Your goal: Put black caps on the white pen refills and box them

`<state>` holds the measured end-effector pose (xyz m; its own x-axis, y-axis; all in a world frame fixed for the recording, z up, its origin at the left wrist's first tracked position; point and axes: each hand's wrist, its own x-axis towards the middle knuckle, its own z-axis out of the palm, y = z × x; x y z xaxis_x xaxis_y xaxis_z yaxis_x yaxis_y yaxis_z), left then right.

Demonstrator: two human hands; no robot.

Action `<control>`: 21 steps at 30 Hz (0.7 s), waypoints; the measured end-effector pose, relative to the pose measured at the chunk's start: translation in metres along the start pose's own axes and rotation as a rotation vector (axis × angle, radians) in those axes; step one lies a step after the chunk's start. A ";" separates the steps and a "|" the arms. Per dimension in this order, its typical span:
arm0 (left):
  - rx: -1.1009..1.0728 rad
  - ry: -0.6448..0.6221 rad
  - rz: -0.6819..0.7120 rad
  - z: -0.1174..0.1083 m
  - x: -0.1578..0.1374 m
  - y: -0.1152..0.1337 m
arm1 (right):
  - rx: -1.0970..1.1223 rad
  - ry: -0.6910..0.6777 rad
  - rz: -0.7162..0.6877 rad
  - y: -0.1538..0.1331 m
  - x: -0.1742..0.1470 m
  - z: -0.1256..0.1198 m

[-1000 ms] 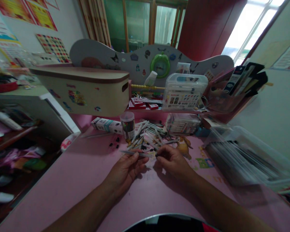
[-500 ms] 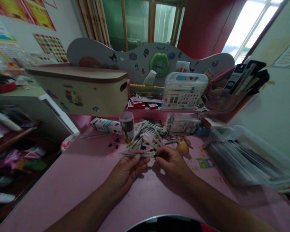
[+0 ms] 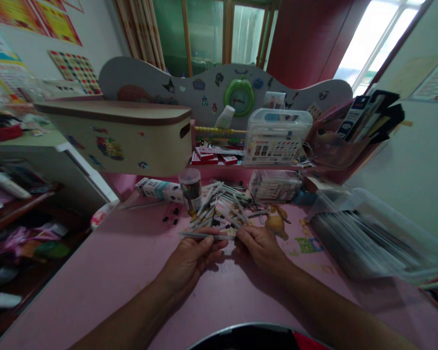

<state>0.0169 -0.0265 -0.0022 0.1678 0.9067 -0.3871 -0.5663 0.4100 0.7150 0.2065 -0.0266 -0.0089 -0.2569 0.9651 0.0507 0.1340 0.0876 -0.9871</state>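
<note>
A slim pen (image 3: 192, 235) with a pale, see-through barrel lies level between my two hands, above the pink desk. My left hand (image 3: 186, 257) grips its barrel between thumb and fingers, the other fingers curled loosely underneath. At the pen's right end, the thumb and forefinger of my right hand (image 3: 261, 250) are pinched together and hide that tip. Just beyond my hands spreads a loose pile of similar pens (image 3: 222, 206). Small black caps (image 3: 175, 211) lie to the left of the pile.
A clear jar (image 3: 191, 189) and a long box (image 3: 158, 188) stand behind the pile. At right is a clear plastic bin (image 3: 379, 233) with dark-tipped pens. A shelf above holds a cream storage box (image 3: 131, 141) and a clear carry case (image 3: 277, 138).
My right fingers have closed in further around the pen's right end; the black piece seen there before is now hidden. My left hand keeps its grip. The view has shifted slightly.
</note>
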 end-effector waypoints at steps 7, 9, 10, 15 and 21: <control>0.004 0.024 -0.002 0.000 0.000 0.001 | 0.133 0.013 0.043 -0.006 -0.001 0.003; 0.004 0.025 -0.005 0.000 0.000 0.000 | 0.028 0.037 -0.003 -0.008 -0.001 0.003; 0.003 0.019 -0.005 0.000 0.000 0.000 | -0.040 0.030 -0.038 -0.009 -0.001 0.001; 0.001 -0.006 0.000 0.000 -0.001 0.000 | -0.024 -0.040 -0.005 0.000 -0.001 -0.002; -0.007 0.017 -0.002 0.000 -0.002 0.001 | 0.009 0.008 0.013 -0.005 -0.001 0.002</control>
<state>0.0162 -0.0274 -0.0003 0.1552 0.9038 -0.3988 -0.5718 0.4113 0.7098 0.2045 -0.0280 -0.0038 -0.2480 0.9680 0.0394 0.1283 0.0731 -0.9890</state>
